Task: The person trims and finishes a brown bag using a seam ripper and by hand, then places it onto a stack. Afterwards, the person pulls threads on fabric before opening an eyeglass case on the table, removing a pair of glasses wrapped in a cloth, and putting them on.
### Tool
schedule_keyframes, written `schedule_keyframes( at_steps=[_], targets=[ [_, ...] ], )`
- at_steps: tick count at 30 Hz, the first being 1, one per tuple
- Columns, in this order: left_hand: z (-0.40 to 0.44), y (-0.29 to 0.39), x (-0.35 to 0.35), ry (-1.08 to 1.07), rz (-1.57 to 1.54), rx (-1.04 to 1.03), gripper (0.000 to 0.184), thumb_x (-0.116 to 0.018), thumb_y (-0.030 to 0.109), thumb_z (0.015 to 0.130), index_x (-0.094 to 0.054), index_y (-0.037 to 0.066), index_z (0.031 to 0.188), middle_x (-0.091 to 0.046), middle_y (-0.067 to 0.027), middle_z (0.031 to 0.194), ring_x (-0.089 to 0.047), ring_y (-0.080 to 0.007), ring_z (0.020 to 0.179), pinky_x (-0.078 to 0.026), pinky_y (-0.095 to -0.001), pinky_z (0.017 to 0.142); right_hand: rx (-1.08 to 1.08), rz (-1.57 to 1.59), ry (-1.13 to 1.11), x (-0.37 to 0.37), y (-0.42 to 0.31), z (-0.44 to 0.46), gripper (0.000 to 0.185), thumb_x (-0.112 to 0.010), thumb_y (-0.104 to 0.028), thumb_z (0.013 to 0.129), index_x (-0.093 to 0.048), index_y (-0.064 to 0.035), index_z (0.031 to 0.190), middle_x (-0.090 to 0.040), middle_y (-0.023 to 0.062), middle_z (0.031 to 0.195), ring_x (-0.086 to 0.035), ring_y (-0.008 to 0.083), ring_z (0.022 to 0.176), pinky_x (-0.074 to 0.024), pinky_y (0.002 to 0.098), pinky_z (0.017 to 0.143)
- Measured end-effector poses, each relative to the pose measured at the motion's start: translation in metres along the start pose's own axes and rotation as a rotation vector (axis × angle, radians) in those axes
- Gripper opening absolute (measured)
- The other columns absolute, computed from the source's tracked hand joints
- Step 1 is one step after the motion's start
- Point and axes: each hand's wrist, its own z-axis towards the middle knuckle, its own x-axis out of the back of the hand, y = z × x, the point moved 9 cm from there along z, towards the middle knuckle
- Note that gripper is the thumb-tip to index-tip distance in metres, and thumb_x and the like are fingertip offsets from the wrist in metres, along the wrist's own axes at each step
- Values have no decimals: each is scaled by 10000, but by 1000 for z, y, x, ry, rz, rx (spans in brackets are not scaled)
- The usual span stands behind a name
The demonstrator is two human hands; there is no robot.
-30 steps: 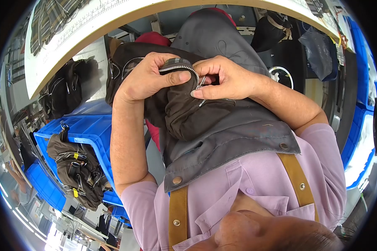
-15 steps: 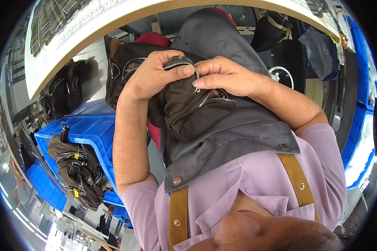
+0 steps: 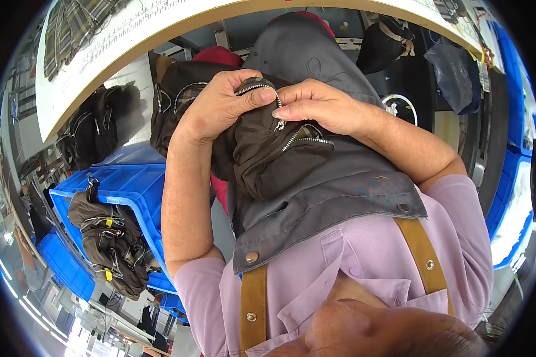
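Note:
A dark brown fabric bag point(image 3: 271, 160) with silver metal zips lies across my lap, over a grey apron point(image 3: 333, 202). My left hand point(image 3: 227, 106) is closed, its thumb and fingers pinching the bag's edge beside a curved zip point(image 3: 257, 87). Close by on the right, my right hand point(image 3: 322, 107) is also closed, thumb and fingers gripping the same zipped edge. A zip pull point(image 3: 280, 125) hangs just below my right thumb. Lower on the bag, a small zipped pocket point(image 3: 308, 137) gapes and shows some lining. The fingertips behind the fabric are hidden.
A white table edge point(image 3: 161, 33) with ruler markings curves ahead, with plaid fabric point(image 3: 71, 35) at its left. Beside my left arm stands a blue crate point(image 3: 116, 184), with similar brown bags point(image 3: 110, 244) hanging on it. A clear plastic bag point(image 3: 449, 74) hangs at the right.
My right thumb has shifted slightly up along the zipped edge, leaving more of the zip pull showing. The small pocket gapes a little wider. My left hand has barely moved.

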Motion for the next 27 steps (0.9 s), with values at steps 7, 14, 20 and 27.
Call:
schedule_keyframes(
  at_steps=[7,14,20,27],
  targets=[
    [0,-1,3,8,16,-8,332,-789,343,883,-680,30,895,-562,75,775,-452,-34,729,-396,-223,658,18,15,-11,-3,-5,0,268,-639,-271,989,-648,-56,829,-471,-104,686,-383,0,638,-299,228,540],
    [-3,3,1,11,1,-5,340,-784,345,886,-685,21,918,-608,52,811,-501,-42,757,-436,-228,697,39,-102,-51,-7,-12,-3,300,-739,-187,931,-556,-77,721,-427,-101,621,-350,-3,589,-285,230,512],
    [-3,3,1,8,7,13,343,-782,339,888,-692,13,940,-634,38,833,-529,-48,776,-457,-235,721,35,-106,-47,-9,-17,-4,319,-737,-198,931,-543,-80,706,-425,-97,615,-357,1,587,-290,232,508],
    [-6,9,1,33,31,-7,342,-784,335,887,-689,9,927,-634,36,824,-532,-49,776,-459,-234,719,86,-185,-47,-8,-18,-4,295,-744,-195,919,-561,-72,724,-428,-94,634,-363,9,607,-301,238,526]
  ],
)
